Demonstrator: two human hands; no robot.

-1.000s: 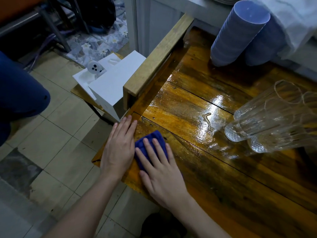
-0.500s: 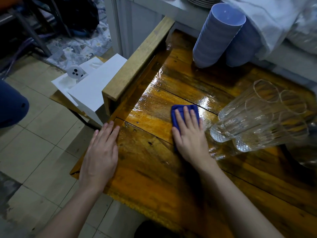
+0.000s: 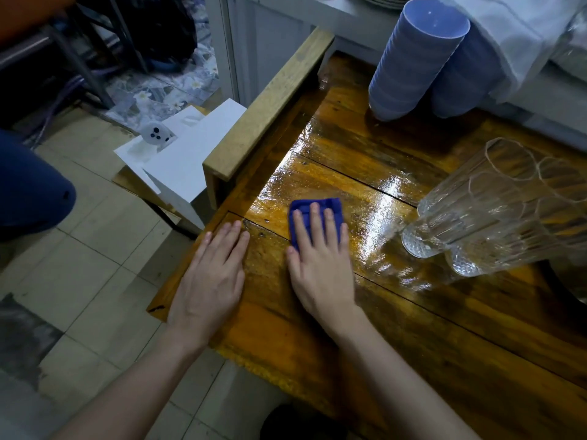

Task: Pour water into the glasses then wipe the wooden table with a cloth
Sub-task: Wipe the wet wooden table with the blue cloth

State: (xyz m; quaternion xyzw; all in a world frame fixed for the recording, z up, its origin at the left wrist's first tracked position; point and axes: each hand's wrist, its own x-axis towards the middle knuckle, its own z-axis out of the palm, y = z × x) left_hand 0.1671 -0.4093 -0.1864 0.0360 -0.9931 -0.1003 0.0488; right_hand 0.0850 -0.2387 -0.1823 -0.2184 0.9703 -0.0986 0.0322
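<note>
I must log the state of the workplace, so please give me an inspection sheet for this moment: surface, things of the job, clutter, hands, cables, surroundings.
Surface: wooden table, wet and shiny in the middle, with a raised wooden rail on its left edge.
Job's things: blue cloth flat on the table; clear glasses grouped at the right.
Clutter: two stacks of blue cups at the back, partly under a white cloth.
Hands: right hand presses the blue cloth, fingers flat; left hand flat on the table corner, holding nothing.
Cables: purple cables on the floor, far left.
Surroundings: tiled floor; white boxes beside the table.
</note>
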